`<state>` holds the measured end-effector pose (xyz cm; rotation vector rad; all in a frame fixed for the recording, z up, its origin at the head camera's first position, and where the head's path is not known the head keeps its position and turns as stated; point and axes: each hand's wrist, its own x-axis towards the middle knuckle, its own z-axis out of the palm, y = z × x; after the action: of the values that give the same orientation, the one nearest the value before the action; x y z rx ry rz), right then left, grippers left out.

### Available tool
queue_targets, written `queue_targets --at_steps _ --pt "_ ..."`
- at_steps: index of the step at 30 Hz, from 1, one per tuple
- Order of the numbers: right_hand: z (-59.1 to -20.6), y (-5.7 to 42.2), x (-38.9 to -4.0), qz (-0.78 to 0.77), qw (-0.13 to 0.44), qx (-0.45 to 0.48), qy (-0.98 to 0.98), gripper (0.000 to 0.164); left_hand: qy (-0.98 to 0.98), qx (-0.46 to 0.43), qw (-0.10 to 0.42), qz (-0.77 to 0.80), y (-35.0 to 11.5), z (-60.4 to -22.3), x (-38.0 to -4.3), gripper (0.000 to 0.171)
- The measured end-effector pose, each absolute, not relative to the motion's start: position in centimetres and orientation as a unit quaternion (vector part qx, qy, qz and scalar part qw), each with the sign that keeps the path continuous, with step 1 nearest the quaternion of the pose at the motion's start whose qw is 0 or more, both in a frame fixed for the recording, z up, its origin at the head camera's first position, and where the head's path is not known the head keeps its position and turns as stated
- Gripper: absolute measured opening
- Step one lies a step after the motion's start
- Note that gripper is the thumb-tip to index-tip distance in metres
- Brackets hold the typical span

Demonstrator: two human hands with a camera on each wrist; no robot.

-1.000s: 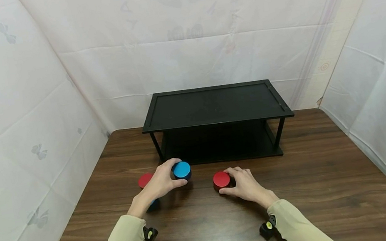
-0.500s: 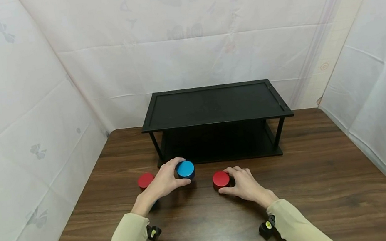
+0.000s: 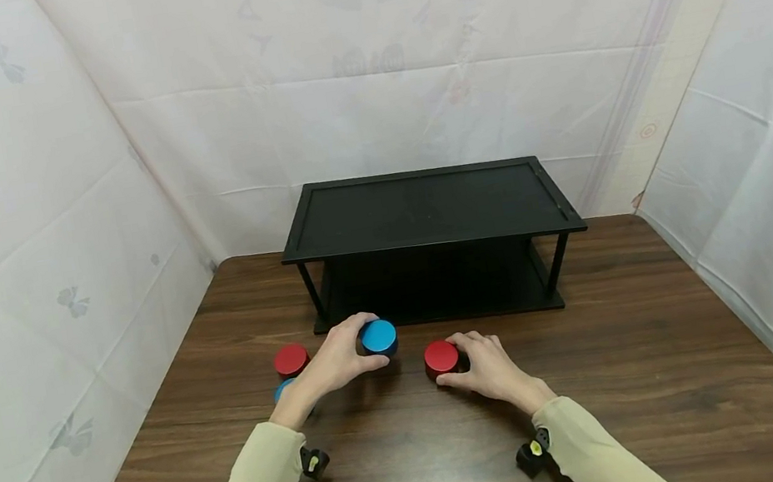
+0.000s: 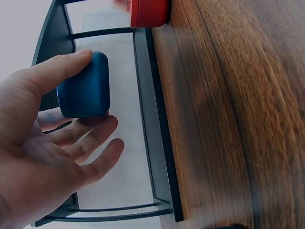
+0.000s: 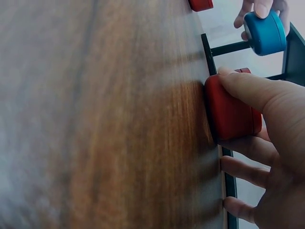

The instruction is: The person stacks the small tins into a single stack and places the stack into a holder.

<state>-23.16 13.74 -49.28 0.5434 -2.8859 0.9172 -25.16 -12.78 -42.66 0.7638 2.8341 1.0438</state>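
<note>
My left hand (image 3: pixel 336 361) pinches a round blue tin (image 3: pixel 379 336) between thumb and fingers, held up off the table in front of the shelf. In the left wrist view the thumb lies on one side of this blue tin (image 4: pixel 88 88), and the outer fingers are spread free. To its right, my right hand (image 3: pixel 488 368) grips a round red tin (image 3: pixel 440 357) by its sides. The right wrist view shows that red tin (image 5: pixel 233 109) at the tabletop; whether it touches is hard to tell. A second red tin (image 3: pixel 291 360) and a second blue tin (image 3: pixel 283 389), partly hidden by my left wrist, stand at the left.
A black two-tier shelf (image 3: pixel 426 205) stands at the back of the brown wooden table (image 3: pixel 649 368), just beyond both hands. White sheeting (image 3: pixel 368 126) closes off the back and both sides.
My left hand has moved a little to the right with the blue tin, toward the red one. More of the second blue tin shows behind the wrist. My right hand stays nearly still.
</note>
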Motion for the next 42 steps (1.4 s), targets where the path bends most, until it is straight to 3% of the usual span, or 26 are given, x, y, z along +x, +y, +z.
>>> queue_targets --at_steps 42 --pt "-49.5 13.8 -23.4 0.295 0.037 0.180 -0.938 0.061 0.908 0.251 0.039 0.334 -10.3 -42.6 -25.1 0.062"
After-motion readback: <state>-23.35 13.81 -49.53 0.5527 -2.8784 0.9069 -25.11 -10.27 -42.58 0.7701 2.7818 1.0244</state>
